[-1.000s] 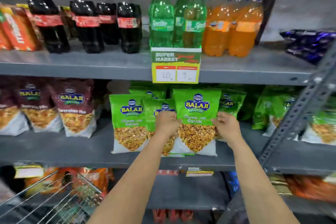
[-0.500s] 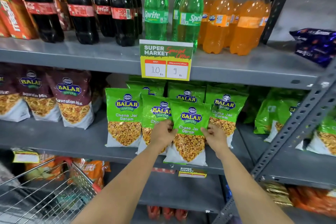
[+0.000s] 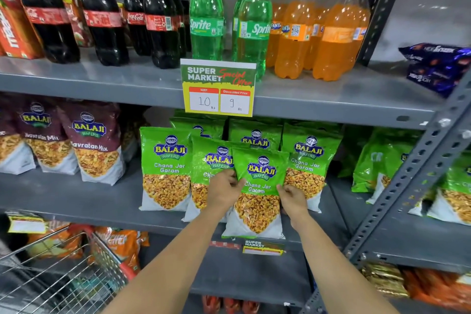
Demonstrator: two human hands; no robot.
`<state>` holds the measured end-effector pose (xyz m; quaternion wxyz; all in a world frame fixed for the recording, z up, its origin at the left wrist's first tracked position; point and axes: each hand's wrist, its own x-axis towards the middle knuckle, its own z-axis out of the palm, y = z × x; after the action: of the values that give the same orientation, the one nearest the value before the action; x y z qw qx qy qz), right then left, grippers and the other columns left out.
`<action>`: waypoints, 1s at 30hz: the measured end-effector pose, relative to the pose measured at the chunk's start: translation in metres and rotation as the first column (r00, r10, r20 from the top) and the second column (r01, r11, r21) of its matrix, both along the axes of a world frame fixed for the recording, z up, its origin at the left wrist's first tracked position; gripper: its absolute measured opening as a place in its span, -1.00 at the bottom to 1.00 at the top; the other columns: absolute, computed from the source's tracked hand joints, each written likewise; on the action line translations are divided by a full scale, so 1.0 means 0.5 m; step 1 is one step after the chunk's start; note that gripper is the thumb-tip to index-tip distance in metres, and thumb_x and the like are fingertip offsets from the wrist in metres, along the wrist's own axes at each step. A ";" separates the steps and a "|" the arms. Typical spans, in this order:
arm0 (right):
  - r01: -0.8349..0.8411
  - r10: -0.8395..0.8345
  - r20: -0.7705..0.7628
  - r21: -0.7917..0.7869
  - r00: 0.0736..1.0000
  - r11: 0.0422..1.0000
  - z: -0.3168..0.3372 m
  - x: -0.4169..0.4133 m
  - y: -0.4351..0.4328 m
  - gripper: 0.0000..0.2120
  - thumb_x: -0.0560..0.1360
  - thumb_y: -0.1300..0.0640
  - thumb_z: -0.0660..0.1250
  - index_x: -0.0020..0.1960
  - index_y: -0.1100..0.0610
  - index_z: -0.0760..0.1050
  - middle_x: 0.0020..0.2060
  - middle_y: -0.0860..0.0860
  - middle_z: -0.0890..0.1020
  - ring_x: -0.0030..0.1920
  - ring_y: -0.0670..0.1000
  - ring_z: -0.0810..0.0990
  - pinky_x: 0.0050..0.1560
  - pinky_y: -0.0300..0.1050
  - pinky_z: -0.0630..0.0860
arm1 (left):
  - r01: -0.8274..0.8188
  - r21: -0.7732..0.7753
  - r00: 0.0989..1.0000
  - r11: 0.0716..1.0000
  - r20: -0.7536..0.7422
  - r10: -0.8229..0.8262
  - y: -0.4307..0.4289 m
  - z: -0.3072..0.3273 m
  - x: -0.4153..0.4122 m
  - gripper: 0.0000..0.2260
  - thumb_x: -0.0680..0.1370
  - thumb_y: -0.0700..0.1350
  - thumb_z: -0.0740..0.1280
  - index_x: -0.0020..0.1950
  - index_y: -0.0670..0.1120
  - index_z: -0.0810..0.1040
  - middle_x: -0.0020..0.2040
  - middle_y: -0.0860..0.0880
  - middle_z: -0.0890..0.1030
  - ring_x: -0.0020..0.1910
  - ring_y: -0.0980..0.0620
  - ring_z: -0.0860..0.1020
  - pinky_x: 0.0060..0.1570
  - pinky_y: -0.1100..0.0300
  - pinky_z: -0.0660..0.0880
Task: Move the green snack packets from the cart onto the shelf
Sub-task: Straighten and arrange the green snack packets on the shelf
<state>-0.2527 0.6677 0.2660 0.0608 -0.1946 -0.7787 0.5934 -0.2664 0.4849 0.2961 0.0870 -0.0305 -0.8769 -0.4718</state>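
A green Balaji snack packet stands upright at the front edge of the grey middle shelf. My left hand grips its left side and my right hand grips its right side. Behind it stand several more green packets: one at the left, one partly hidden by my left hand, one at the right. The wire cart shows at the lower left; what it holds is hard to make out.
Maroon Balaji packets stand left on the same shelf. Cola, Sprite and orange soda bottles fill the shelf above, with a price sign hanging over its edge. A slotted grey upright rises at the right, more green packets beyond it.
Both hands have brought the green packet lower and toward the shelf's front edge, in front of the other green packets. The camera has tilted down, so the cart shows more.
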 end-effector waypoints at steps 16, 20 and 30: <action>0.306 -0.295 -0.142 0.063 0.945 0.950 0.089 0.018 0.211 -0.70 0.54 0.21 0.27 -0.04 0.50 0.43 -0.14 0.41 0.54 -0.10 0.25 0.54 -0.10 0.00 0.45 | 0.138 0.042 0.990 0.990 0.011 -0.138 0.224 0.064 -0.051 -0.56 0.43 -0.01 0.46 0.22 -0.20 0.51 -0.18 -0.01 0.62 -0.18 0.09 0.52 -0.13 0.29 0.36; 0.307 -0.300 -0.094 0.069 0.949 0.949 0.062 0.024 0.220 -0.80 0.55 0.20 0.25 -0.09 0.38 0.45 -0.09 0.33 0.56 -0.02 0.25 0.54 -0.02 -0.04 0.44 | 0.311 -0.010 0.936 0.950 0.175 -0.305 0.222 0.001 -0.029 -0.22 0.35 0.08 0.51 0.45 -0.17 0.27 0.17 -0.08 0.58 0.16 -0.08 0.53 0.23 0.08 0.46; 0.382 -0.233 -0.384 0.377 0.894 0.844 0.210 -0.016 0.215 -0.62 0.46 -0.09 0.35 0.11 0.16 0.45 0.05 0.15 0.59 0.14 0.16 0.54 0.15 -0.04 0.44 | 0.423 -0.285 0.886 0.860 0.328 -0.327 0.218 -0.106 -0.002 -0.06 0.26 0.16 0.53 0.48 -0.09 0.14 0.41 -0.08 0.43 0.36 -0.12 0.42 0.22 -0.02 0.46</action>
<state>-0.2606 0.7752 0.3712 0.3257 -0.1997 -0.8301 0.4063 -0.2674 0.5938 0.2432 -0.1335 -0.1530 -0.9266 -0.3166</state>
